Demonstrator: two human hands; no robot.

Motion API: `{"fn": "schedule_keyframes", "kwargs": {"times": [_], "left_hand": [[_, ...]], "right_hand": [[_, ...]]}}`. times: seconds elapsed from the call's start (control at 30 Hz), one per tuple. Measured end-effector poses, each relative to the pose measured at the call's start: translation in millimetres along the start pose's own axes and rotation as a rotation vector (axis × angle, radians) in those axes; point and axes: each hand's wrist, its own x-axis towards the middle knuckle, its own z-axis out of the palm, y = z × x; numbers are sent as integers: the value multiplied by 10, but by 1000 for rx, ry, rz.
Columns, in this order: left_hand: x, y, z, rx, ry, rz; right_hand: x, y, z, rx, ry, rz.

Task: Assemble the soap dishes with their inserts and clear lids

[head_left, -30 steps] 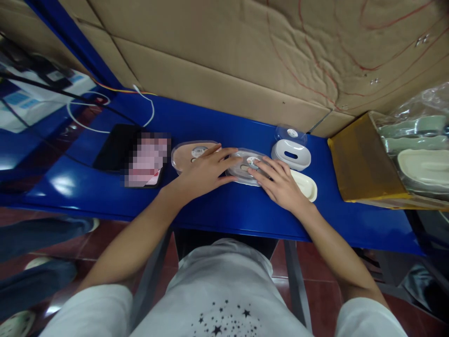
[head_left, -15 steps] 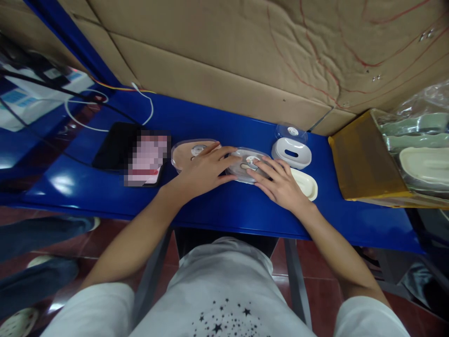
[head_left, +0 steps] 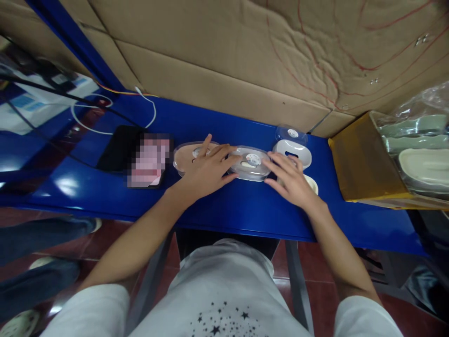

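A clear-lidded oval soap dish [head_left: 249, 164] with a round sticker lies between my two hands. My left hand [head_left: 206, 171] is open, its fingers spread over a pinkish lidded soap dish [head_left: 183, 157] with fingertips and thumb at the middle dish's left end. At the right end of that dish is my right hand [head_left: 289, 180], also open, fingers apart and fingertips at its rim. Behind the right hand sits a white slotted soap dish [head_left: 302, 152], with a clear lid [head_left: 289, 134] beyond it. A cream tray [head_left: 312, 184] is mostly hidden under the right hand.
On the blue table [head_left: 224, 210], a phone with a blurred screen [head_left: 149, 161] lies by a black object [head_left: 117, 149] and a white cable [head_left: 154, 110]. At right stands a cardboard box [head_left: 365, 164] holding wrapped dishes. A cardboard sheet [head_left: 217, 61] backs the table. Another person's legs [head_left: 42, 238] show at left.
My right hand has slid rightward off the top of the middle dish to its end, uncovering the sticker. A finger of my left hand has lifted.
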Motion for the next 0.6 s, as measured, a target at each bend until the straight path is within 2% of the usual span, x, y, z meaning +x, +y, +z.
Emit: {"fn": "schedule_keyframes", "kwargs": {"times": [0.13, 0.3, 0.5, 0.6], "left_hand": [[67, 171, -37, 98, 32, 37], [206, 479, -65, 36, -12, 185], [386, 874, 136, -40, -55, 400], [468, 945, 269, -29, -51, 449]], "right_hand": [[-164, 355, -169, -3, 92, 214], [-322, 724, -153, -48, 83, 406], [-354, 766, -108, -26, 35, 408], [-355, 756, -103, -27, 60, 405]]}}
